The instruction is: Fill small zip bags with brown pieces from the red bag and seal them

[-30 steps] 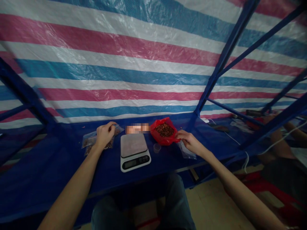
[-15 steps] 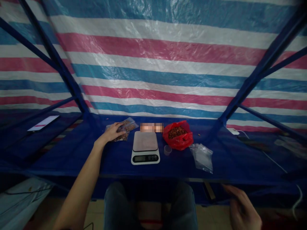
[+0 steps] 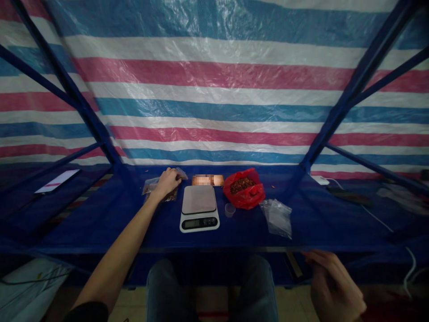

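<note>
At the back left of the blue table, my left hand [image 3: 168,181] has its fingers curled round the top of a clear zip bag [image 3: 182,173]. Beneath and beside it lie bags of brown pieces [image 3: 149,184], partly covered by the hand. Just right of them is a white kitchen scale [image 3: 199,210] with a bare platform. My right hand [image 3: 335,286] hangs by the table's front edge with its fingers curled in; whatever is inside, if anything, is hidden. The flat empty-looking zip bags [image 3: 277,218] are the nearest things to it on the tabletop.
A red plastic bag [image 3: 260,197] of brown pieces stands open right of the scale, with a small clear cup [image 3: 229,209] before it. Behind the scale is a copper-coloured, partly blurred item [image 3: 219,180]. A phone [image 3: 57,181] lies far left. Blue frame posts [image 3: 320,134] flank the table.
My left hand has gone from lying spread on the bags to curling round the top of one, slightly farther back and right. My right hand stays low, fingers curled. The view has shifted a little.
</note>
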`<state>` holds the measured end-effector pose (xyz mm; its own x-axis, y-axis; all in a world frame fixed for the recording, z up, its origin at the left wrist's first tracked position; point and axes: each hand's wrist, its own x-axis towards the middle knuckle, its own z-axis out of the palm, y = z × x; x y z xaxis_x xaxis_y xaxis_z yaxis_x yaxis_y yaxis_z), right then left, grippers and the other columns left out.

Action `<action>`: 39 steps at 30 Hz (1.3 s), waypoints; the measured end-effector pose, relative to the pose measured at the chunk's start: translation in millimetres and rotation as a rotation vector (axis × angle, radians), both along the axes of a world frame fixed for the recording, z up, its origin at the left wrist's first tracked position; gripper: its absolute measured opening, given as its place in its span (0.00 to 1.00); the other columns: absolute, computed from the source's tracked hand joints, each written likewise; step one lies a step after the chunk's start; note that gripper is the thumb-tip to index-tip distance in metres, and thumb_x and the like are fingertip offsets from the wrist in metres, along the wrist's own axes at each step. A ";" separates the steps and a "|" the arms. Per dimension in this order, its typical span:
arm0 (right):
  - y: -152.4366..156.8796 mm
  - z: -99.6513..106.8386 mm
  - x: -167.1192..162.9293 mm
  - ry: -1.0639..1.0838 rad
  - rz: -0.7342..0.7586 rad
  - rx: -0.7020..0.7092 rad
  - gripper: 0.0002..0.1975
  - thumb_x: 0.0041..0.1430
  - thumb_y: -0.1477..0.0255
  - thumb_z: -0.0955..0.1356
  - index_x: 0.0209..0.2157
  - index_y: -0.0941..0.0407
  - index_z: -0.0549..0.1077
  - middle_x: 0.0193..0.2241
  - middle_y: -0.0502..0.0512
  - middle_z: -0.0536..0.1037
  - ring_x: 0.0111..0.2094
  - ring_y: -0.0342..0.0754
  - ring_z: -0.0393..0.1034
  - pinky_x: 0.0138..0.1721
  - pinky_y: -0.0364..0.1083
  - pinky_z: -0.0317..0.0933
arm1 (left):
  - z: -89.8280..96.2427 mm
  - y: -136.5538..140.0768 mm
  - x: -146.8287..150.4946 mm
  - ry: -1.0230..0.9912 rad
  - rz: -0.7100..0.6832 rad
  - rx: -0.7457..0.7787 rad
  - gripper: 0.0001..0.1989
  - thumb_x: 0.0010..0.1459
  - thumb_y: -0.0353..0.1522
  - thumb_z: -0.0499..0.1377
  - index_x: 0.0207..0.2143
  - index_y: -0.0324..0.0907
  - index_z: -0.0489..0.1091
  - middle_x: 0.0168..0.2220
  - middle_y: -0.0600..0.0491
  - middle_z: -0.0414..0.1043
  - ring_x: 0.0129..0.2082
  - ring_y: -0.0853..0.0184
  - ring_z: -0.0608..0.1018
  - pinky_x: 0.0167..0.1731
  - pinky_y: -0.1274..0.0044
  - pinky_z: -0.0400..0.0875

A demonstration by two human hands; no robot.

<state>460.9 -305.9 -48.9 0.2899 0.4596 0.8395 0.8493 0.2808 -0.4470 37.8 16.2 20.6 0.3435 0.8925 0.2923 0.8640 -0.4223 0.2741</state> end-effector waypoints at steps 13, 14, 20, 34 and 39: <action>262.0 174.8 -134.9 0.465 0.882 -0.577 0.17 0.64 0.56 0.71 0.37 0.57 0.79 0.33 0.57 0.83 0.23 0.44 0.74 0.23 0.41 0.67 | 125.5 -20.0 88.2 -0.410 -0.584 0.305 0.12 0.60 0.25 0.64 0.46 0.43 0.78 0.39 0.53 0.76 0.38 0.66 0.77 0.41 0.74 0.72; 275.8 180.8 -139.7 0.458 0.896 -0.584 0.18 0.63 0.56 0.71 0.34 0.57 0.79 0.30 0.56 0.83 0.22 0.43 0.74 0.23 0.41 0.67 | 131.8 -19.5 87.2 -0.371 -0.568 0.331 0.12 0.60 0.25 0.64 0.46 0.43 0.77 0.39 0.53 0.75 0.38 0.66 0.77 0.41 0.73 0.71; 308.5 196.3 -145.7 0.309 0.923 -0.637 0.15 0.62 0.61 0.72 0.29 0.58 0.80 0.25 0.55 0.83 0.21 0.44 0.75 0.24 0.41 0.69 | 148.4 -2.6 76.8 -0.086 -0.422 0.410 0.11 0.63 0.25 0.62 0.46 0.42 0.76 0.42 0.49 0.73 0.40 0.61 0.77 0.41 0.71 0.71; 343.0 177.1 -128.2 0.292 0.876 -0.747 0.09 0.59 0.71 0.73 0.25 0.58 0.78 0.24 0.55 0.82 0.23 0.44 0.75 0.27 0.42 0.70 | 115.2 38.5 82.3 -0.092 -0.422 0.251 0.06 0.59 0.24 0.61 0.38 0.42 0.70 0.40 0.50 0.73 0.42 0.59 0.75 0.44 0.69 0.68; 352.9 169.5 -119.5 0.410 1.089 -0.770 0.16 0.52 0.60 0.79 0.27 0.59 0.78 0.25 0.54 0.80 0.26 0.44 0.75 0.29 0.43 0.71 | 115.5 42.6 79.8 -0.201 -0.625 -0.037 0.07 0.60 0.37 0.68 0.38 0.43 0.80 0.44 0.50 0.80 0.48 0.58 0.79 0.53 0.68 0.71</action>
